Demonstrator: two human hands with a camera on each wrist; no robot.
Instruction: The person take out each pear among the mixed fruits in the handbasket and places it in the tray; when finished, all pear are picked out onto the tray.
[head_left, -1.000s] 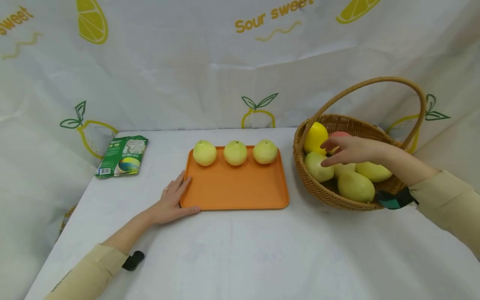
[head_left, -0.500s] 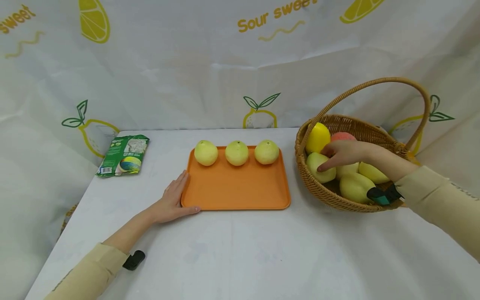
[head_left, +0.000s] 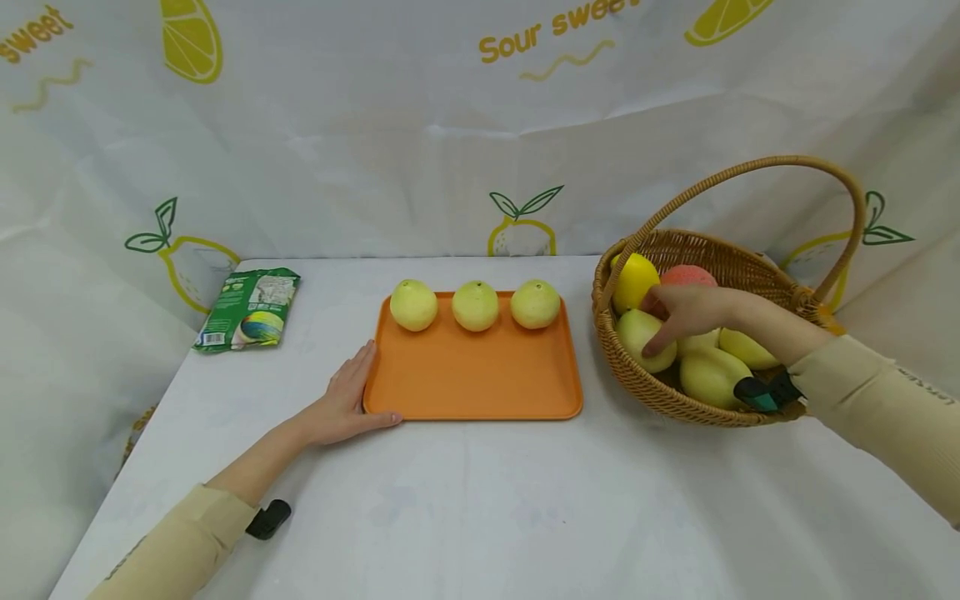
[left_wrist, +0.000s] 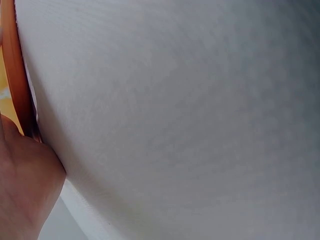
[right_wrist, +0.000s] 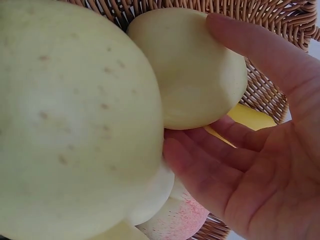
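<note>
My right hand (head_left: pixel 690 308) is inside the wicker basket (head_left: pixel 626 375), around a round pale green fruit (head_left: pixel 637 337) at its left side. In the right wrist view, the thumb lies on top of this fruit (right_wrist: pixel 187 70), and the fingers curl under its far side. A larger speckled pale green fruit (right_wrist: pixel 75 120) fills the left of that view. My left hand (head_left: pixel 341 408) rests at the near left corner of the orange tray (head_left: pixel 472 375), fingers along its side and thumb along its front edge. Three pale green fruits (head_left: pixel 475 307) line the tray's back.
A yellow fruit (head_left: pixel 634 279), a pinkish-red fruit (head_left: pixel 687 276) and more pale green fruits (head_left: pixel 712 377) lie in the basket. Its tall handle (head_left: pixel 757 162) arches over them. A green packet (head_left: pixel 247 308) lies at the table's back left, before a lemon-print cloth (head_left: pixel 360 150).
My right hand has lowered from above the basket's fruits and closed around the pale green one at the left. The yellow fruit has shifted slightly. My left hand stays at the tray.
</note>
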